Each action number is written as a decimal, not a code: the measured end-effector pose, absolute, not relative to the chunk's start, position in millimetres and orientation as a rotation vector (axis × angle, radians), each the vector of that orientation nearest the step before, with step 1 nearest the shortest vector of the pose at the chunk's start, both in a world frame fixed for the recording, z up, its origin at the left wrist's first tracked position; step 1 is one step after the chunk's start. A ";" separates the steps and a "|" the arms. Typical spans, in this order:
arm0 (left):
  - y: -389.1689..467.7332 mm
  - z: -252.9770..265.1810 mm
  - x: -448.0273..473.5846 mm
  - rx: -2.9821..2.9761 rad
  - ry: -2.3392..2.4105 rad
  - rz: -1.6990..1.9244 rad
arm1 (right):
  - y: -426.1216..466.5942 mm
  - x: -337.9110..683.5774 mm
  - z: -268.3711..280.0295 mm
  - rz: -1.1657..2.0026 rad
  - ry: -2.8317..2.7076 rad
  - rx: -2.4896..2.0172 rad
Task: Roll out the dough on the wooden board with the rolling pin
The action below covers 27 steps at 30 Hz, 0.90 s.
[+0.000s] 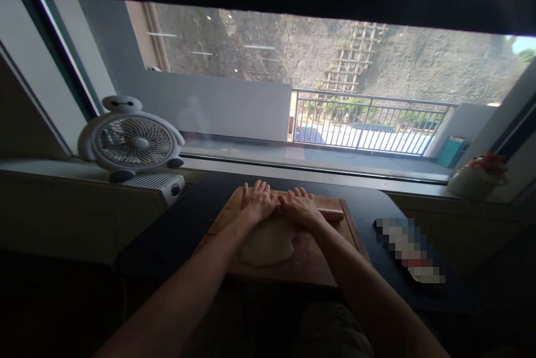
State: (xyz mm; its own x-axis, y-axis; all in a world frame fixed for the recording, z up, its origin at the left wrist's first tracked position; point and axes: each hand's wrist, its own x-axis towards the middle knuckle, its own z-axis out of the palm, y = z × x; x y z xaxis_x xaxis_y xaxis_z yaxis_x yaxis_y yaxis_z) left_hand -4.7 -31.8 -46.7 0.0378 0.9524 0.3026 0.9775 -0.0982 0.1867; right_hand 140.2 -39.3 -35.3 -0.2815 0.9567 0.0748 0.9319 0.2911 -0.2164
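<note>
A wooden rolling pin lies crosswise near the far side of a wooden board. My left hand rests palm-down over the pin's left part, fingers stretched forward and hiding that end. Over its middle lies my right hand, also flat with fingers extended; the pin's right end sticks out beyond it. On the board, nearer to me than the pin, is a flattened sheet of pale dough. My left forearm covers part of the dough's left edge.
The board sits on a dark table by a large window. A white fan stands to the left, on a boxy white unit. A blurred-out object lies at the table's right side. A pale pot stands on the right sill.
</note>
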 end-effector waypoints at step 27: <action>-48.0 -14.9 -30.9 -2.678 -2.431 -0.418 | -69.4 234.7 -58.9 -0.143 -2.214 -1.718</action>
